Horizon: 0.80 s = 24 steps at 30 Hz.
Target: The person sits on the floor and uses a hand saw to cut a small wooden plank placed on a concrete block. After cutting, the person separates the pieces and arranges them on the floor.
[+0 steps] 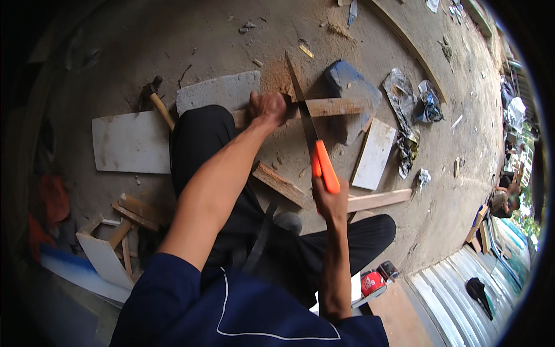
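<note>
By the blue block's (346,75) left edge, the right hand (331,201) is gripping the saw (309,122) across the wooden bar (338,106), the left hand (269,109) clasping the bar just leftward.

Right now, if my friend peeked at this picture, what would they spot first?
Probably the saw's bright orange handle, near the middle, gripped in the right hand, with its blade crossing a wood strip. Next, maybe the left hand on that strip, just left of the blade. Then the hammer at upper left, beside a grey block.
</note>
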Tool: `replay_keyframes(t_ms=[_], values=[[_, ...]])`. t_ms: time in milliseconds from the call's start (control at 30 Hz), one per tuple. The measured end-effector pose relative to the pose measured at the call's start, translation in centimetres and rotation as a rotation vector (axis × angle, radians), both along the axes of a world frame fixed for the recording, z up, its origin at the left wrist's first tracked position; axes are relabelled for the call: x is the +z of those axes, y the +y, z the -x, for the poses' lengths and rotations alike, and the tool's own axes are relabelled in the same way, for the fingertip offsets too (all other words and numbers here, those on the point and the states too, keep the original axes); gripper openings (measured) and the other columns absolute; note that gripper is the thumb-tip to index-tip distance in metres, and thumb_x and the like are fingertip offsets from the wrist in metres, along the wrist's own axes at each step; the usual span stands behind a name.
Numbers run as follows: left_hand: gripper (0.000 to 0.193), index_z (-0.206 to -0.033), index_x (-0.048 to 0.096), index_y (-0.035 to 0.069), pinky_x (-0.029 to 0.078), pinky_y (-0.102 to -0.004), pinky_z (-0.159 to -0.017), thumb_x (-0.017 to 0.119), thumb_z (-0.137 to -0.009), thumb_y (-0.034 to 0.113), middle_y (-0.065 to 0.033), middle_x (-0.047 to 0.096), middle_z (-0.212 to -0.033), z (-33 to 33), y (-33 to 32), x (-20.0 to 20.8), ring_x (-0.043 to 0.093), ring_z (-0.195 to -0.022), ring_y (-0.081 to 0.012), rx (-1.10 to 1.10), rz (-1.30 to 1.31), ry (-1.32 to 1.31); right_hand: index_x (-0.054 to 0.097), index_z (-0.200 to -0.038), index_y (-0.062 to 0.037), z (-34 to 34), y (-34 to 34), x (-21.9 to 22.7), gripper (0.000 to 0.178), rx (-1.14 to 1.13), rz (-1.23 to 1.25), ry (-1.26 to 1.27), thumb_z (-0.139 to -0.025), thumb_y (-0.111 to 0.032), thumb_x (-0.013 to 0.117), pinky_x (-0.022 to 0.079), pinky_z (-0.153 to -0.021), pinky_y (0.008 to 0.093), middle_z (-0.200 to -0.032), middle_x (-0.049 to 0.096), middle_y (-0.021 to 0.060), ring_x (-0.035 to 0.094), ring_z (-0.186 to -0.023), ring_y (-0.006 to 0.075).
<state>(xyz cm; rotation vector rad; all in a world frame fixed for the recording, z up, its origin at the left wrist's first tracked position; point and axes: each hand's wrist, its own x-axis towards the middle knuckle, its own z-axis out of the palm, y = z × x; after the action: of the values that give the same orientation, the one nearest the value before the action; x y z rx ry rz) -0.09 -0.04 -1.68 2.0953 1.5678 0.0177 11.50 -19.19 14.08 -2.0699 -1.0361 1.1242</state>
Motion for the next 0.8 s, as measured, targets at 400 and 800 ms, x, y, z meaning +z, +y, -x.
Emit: replay_keyframes(t_ms=[400,800], values=[[0.032,-0.066,0.068,0.006,0.027,-0.0414,-0.097,0.045,-0.084,0.020,-0.0161,0.067,-0.080,-0.8,-0.9,0.7,0.063,-0.082,-0.0288,-0.014,0.047,0.040,0.052,-0.066,0.0040,0.2,2.7,-0.6,0.023,0.073,-0.019,-0.077,-0.077,-0.015,0.059,0.039,-0.050,0.0343,-0.053,0.047,0.0163,0.045,-0.047,0.0172],[0.037,-0.072,0.066,0.006,0.030,-0.0447,-0.091,0.034,-0.086,0.018,-0.0217,0.064,-0.087,-0.5,-1.4,-0.3,0.059,-0.093,-0.0313,-0.003,0.015,0.041,0.055,-0.069,0.0034,0.0,0.7,-0.3,0.020,0.063,-0.023,-0.047,-0.076,-0.015,0.061,0.041,-0.052,0.0356,-0.056,0.051,0.0188,0.053,-0.050,0.0316]])
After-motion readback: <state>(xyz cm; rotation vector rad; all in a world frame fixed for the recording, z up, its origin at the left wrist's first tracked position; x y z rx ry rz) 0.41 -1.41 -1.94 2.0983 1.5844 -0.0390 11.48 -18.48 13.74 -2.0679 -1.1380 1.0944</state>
